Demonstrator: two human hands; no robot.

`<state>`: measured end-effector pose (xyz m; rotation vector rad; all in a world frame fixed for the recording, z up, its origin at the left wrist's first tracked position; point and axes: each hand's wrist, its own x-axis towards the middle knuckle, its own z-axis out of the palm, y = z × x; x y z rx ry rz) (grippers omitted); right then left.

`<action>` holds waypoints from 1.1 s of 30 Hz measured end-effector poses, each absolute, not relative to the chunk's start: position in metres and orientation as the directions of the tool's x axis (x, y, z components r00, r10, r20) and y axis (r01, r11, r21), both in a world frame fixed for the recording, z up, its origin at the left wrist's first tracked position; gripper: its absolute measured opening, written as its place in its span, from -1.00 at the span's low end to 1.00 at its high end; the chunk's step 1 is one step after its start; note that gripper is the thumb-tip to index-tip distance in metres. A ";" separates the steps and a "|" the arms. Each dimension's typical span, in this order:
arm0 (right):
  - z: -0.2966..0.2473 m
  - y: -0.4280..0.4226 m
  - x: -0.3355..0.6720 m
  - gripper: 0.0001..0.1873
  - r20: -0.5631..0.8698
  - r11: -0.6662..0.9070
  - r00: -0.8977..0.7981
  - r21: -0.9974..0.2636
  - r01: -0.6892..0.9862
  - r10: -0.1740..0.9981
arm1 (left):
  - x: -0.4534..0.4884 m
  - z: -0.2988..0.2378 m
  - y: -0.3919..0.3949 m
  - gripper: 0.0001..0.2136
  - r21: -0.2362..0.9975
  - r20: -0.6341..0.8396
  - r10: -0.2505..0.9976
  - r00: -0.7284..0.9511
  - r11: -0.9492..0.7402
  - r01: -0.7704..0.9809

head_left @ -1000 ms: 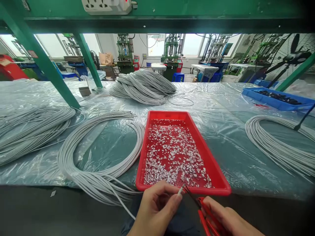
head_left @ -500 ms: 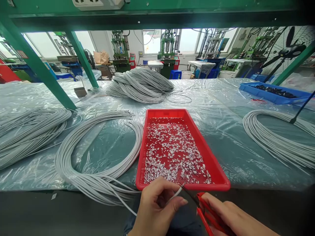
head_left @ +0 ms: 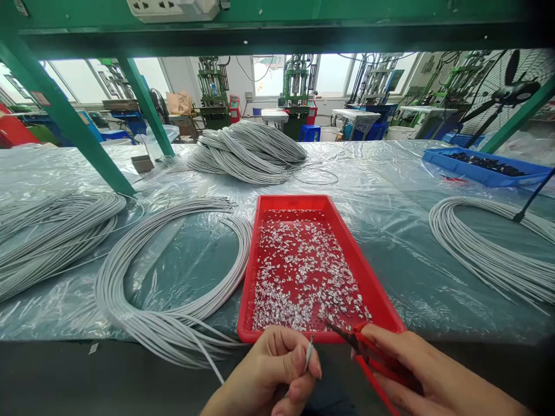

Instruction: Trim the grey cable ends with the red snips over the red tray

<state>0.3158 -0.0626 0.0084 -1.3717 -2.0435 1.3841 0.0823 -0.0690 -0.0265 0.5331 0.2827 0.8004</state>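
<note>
Tbl (head_left: 407, 254) behind, scissors (head_left: 355, 343) pt. hidden

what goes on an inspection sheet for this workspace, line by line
Surface: table under creased clear sheeting
Job's things: cable, dark tip upward; scissors; red tray
Clutter: silvery scraps across the red tray; pale bit below the table edge
Hands: left hand pinches the cable; right hand grips the scissors, apart from the cable
Cables: two coils left of the red tray, another coil right, larger pile beyond
Surroundings: machines, fan, green frame, power strip
</note>
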 end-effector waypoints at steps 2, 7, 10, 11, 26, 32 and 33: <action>0.011 -0.059 0.301 -0.53 -0.234 -0.121 -0.390 -0.949 0.292 0.891 | 0.086 -0.029 -0.071 -0.78 0.588 -0.046 0.771 0.636 0.535 -0.606; 0.018 -0.046 0.259 -0.67 -0.187 -0.362 -0.602 -0.914 -0.182 0.776 | 0.095 -0.021 -0.084 -0.62 0.852 -0.220 0.903 0.368 0.361 -0.378; 0.006 -0.045 0.246 -0.57 -0.172 -0.459 -0.661 -0.840 -0.289 0.730 | 0.096 -0.009 -0.089 -0.55 0.950 -0.149 0.960 0.236 0.205 -0.234; 0.001 -0.046 0.243 -0.48 -0.169 -0.487 -0.681 -0.818 -0.306 0.712 | 0.097 -0.005 -0.089 -0.55 0.962 -0.113 0.969 0.218 0.161 -0.219; 0.001 -0.054 0.253 -0.64 -0.103 -0.208 -0.452 -0.960 -0.190 0.886 | 0.094 -0.004 -0.086 -0.59 0.864 -0.268 0.933 0.242 0.344 -0.369; 0.014 -0.059 0.252 -0.70 -0.191 -0.222 -0.415 -0.975 -0.027 0.889 | 0.094 -0.027 -0.075 -0.64 0.772 -0.160 0.864 0.477 0.411 -0.485; 0.014 -0.059 0.252 -0.70 -0.188 -0.208 -0.412 -0.978 -0.003 0.891 | 0.094 -0.029 -0.073 -0.66 0.741 -0.139 0.847 0.512 0.432 -0.514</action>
